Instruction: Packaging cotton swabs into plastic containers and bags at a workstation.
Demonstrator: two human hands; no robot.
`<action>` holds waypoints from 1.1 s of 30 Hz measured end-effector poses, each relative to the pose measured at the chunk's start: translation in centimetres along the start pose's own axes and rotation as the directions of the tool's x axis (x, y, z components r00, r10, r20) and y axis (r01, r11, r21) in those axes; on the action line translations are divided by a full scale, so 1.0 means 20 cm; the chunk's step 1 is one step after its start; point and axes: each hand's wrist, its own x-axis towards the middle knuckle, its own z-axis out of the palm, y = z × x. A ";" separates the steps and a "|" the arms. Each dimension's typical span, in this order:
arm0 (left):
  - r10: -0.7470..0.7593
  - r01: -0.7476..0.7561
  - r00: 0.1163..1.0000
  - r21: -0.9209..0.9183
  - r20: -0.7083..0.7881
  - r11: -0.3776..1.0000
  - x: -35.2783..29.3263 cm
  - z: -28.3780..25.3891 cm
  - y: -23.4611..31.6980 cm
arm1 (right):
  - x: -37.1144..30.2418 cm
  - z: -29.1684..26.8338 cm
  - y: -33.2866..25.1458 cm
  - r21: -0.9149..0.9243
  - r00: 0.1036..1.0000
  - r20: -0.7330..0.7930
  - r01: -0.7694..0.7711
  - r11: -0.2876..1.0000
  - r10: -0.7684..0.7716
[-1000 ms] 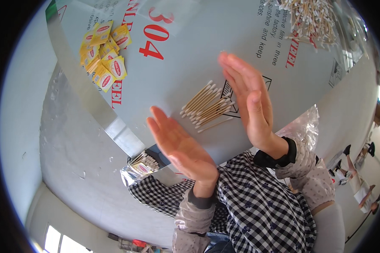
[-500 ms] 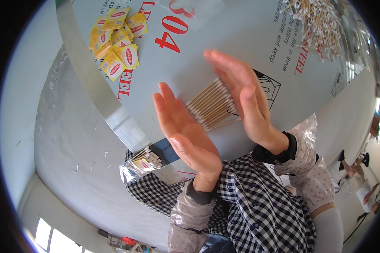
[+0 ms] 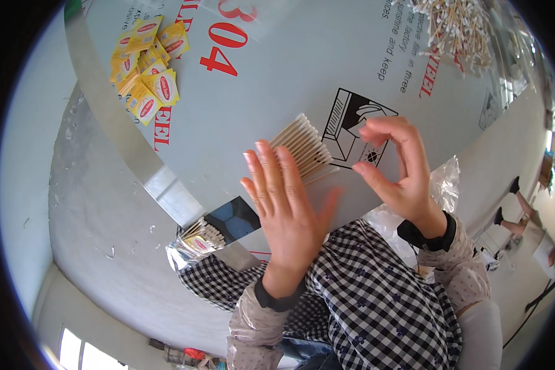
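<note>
A row of cotton swabs (image 3: 305, 147) is lying side by side on the grey desk (image 3: 271, 92), its sticks slanting toward one o'clock, with one stick at the near edge sitting slightly askew. The left hand (image 3: 290, 213) is spreading flat, palm down and wide, gripping nothing visible; the row is lying at about one o'clock from its palm, and its fingers are covering the row's near-left ends, though whether they are pressing on them I cannot tell. The right hand (image 3: 407, 163) is hanging apart from the row, thumb and fingers curving with a wide gap and nothing between them; from it, the row is lying at nine o'clock. Between the two, a black line drawing (image 3: 345, 114) is showing on the desk's film. Large red characters (image 3: 223, 40) are running toward eleven o'clock from the row, and smaller black print (image 3: 393, 46) is standing toward two o'clock. Yellow-and-white cards (image 3: 145, 68), each bearing a red oval label with pale lettering, are overlapping at ten o'clock; a loose heap of swabs (image 3: 459, 31) is spreading near two o'clock. A clear packet of swabs (image 3: 202, 239) with a similar red-oval label is resting between seven and eight.
</note>
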 end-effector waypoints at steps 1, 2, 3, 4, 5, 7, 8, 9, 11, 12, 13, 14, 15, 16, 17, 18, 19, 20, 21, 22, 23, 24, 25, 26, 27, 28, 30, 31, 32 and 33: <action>0.001 -0.001 1.000 -0.002 0.004 1.000 0.01 0.00 -0.01 | -0.01 0.00 0.00 -0.002 1.000 -0.002 -0.004 1.000 0.004; -0.010 0.010 0.999 -0.014 -0.041 1.000 0.01 0.00 -0.02 | -0.02 -0.01 0.00 -0.027 1.000 0.006 -0.013 1.000 0.013; -0.026 0.024 0.996 -0.022 -0.088 0.999 0.02 0.01 -0.03 | -0.02 0.00 0.00 -0.047 1.000 0.016 -0.018 0.999 0.019; -0.031 0.029 0.995 -0.015 -0.099 0.999 0.03 0.02 -0.03 | -0.02 0.00 0.01 -0.045 1.000 0.018 -0.019 0.999 0.020; -0.032 0.031 0.995 -0.014 -0.097 0.999 0.04 0.03 -0.03 | -0.01 0.02 0.01 0.000 0.998 -0.020 -0.054 0.999 0.054; -0.040 0.038 0.992 -0.024 -0.119 0.999 0.04 0.04 -0.02 | 0.01 0.02 0.01 0.052 0.995 -0.053 -0.085 0.995 0.088; -0.043 0.041 0.992 -0.021 -0.119 0.999 0.04 0.03 -0.02 | 0.02 0.02 0.01 0.021 0.998 -0.016 -0.054 0.998 0.054; -0.033 0.034 0.993 0.007 -0.113 0.999 0.03 0.03 -0.02 | 0.03 0.02 0.01 -0.015 1.000 0.020 -0.023 1.000 0.023; -0.026 0.029 0.994 0.032 -0.106 0.999 0.03 0.02 0.00 | 0.04 0.02 0.02 -0.070 0.998 0.068 0.020 0.997 -0.015; -0.039 0.044 0.998 0.096 -0.050 0.994 0.02 0.00 0.01 | 0.04 0.02 0.02 -0.118 0.992 0.117 0.065 0.991 -0.052; -0.056 0.054 0.998 0.159 0.005 0.986 0.02 0.00 0.01 | 0.04 0.03 0.02 -0.117 0.992 0.119 0.064 0.991 -0.050; -0.058 0.057 0.998 0.159 0.006 0.986 0.02 0.00 0.01 | 0.04 0.03 0.02 -0.140 0.988 0.135 0.086 0.986 -0.067; -0.091 0.075 0.994 0.223 0.062 0.972 0.02 0.01 0.02 | 0.04 0.03 0.02 -0.163 0.984 0.154 0.110 0.981 -0.085; -0.126 0.088 0.985 0.287 0.116 0.954 0.02 0.02 0.02 | 0.05 0.04 0.02 -0.161 0.984 0.158 0.111 0.981 -0.085; -0.130 0.093 0.985 0.287 0.115 0.953 0.02 0.02 0.02 | 0.06 0.05 0.02 -0.188 0.979 0.172 0.141 0.972 -0.109; -0.121 0.084 0.987 0.310 0.103 0.947 0.02 0.03 0.02 | 0.06 0.05 0.02 -0.214 0.973 0.188 0.171 0.962 -0.131; -0.112 0.076 0.989 0.332 0.091 0.940 0.02 0.04 0.01 | 0.06 0.05 0.03 -0.212 0.972 0.193 0.171 0.962 -0.130; -0.119 0.082 0.989 0.332 0.091 0.940 0.02 0.04 0.01 | 0.06 0.04 0.03 -0.220 0.972 0.196 0.174 0.960 -0.131; -0.107 0.065 0.988 0.335 0.109 0.940 0.02 0.04 0.01 | 0.06 0.04 0.03 -0.229 0.972 0.196 0.177 0.957 -0.133; -0.095 0.048 0.987 0.338 0.126 0.940 0.02 0.05 0.00 | 0.06 0.04 0.03 -0.227 0.971 0.199 0.178 0.958 -0.133; -0.099 0.051 0.987 0.339 0.126 0.939 0.02 0.05 0.00 | 0.06 0.04 0.03 -0.239 0.967 0.213 0.189 0.953 -0.138; -0.098 0.050 0.988 0.345 0.123 0.937 0.02 0.05 0.00 | 0.06 0.04 0.03 -0.251 0.963 0.226 0.200 0.947 -0.144; -0.096 0.048 0.988 0.352 0.121 0.935 0.01 0.05 0.00 | 0.06 0.03 0.03 -0.250 0.963 0.228 0.202 0.947 -0.145; -0.098 0.050 0.988 0.352 0.120 0.935 0.01 0.05 0.00 | 0.06 0.03 0.03 -0.243 0.962 0.235 0.198 0.950 -0.141; -0.098 0.050 0.988 0.352 0.120 0.935 0.01 0.05 0.00 | 0.06 0.03 0.03 -0.238 0.961 0.240 0.194 0.952 -0.136; -0.098 0.050 0.988 0.351 0.120 0.935 0.01 0.05 0.00 | 0.07 0.03 0.02 -0.238 0.961 0.242 0.194 0.952 -0.136; -0.099 0.051 0.988 0.349 0.122 0.936 0.02 0.05 0.00 | 0.08 0.04 0.01 -0.206 0.978 0.187 0.135 0.969 -0.096; -0.100 0.051 0.987 0.347 0.125 0.937 0.02 0.05 0.01 | 0.09 0.04 0.01 -0.206 0.977 0.188 0.135 0.969 -0.096; -0.100 0.052 0.987 0.346 0.125 0.937 0.02 0.04 0.01 | 0.10 0.05 0.01 -0.210 0.977 0.187 0.143 0.967 -0.104; -0.101 0.052 0.987 0.342 0.127 0.938 0.02 0.04 0.01 | 0.11 0.05 0.01 -0.215 0.976 0.186 0.152 0.965 -0.112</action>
